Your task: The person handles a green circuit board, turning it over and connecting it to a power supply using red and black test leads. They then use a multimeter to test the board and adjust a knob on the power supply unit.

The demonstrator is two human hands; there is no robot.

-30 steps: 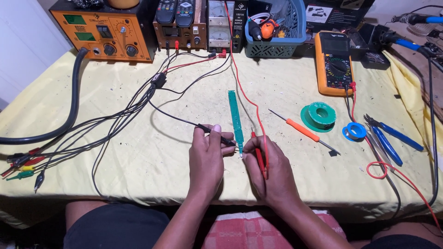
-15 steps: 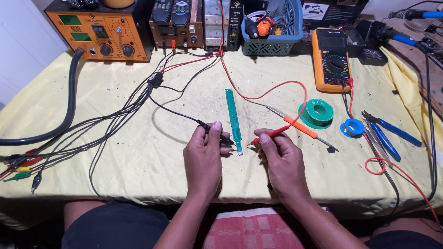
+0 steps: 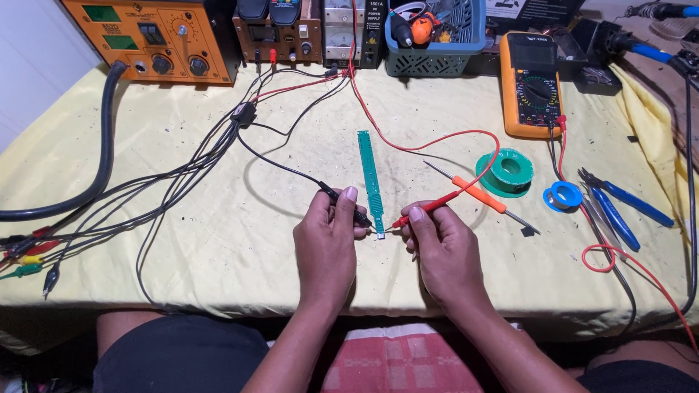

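strip: narrow green circuit strip, long and thin, lying flat on the yellow cloth at the middle of the table, running away from me; small pale components dot its length, and its near end sits between my two hands.
left hand: my left hand pinches the black probe between thumb and fingers, tip aimed at the strip's near end from the left.
right hand: my right hand pinches the red probe the same way, tip meeting that near end from the right.
contact: both tips reach the near end; whether they touch metal is too small to tell.
leads: red lead loops back toward the power supply; black lead curves left and back.
nearby tools: orange-handled screwdriver just right of the strip, green tape roll beyond it, blue roll and blue-handled pliers farther right.
instruments: orange multimeter at back right, orange station at back left, blue basket between them.
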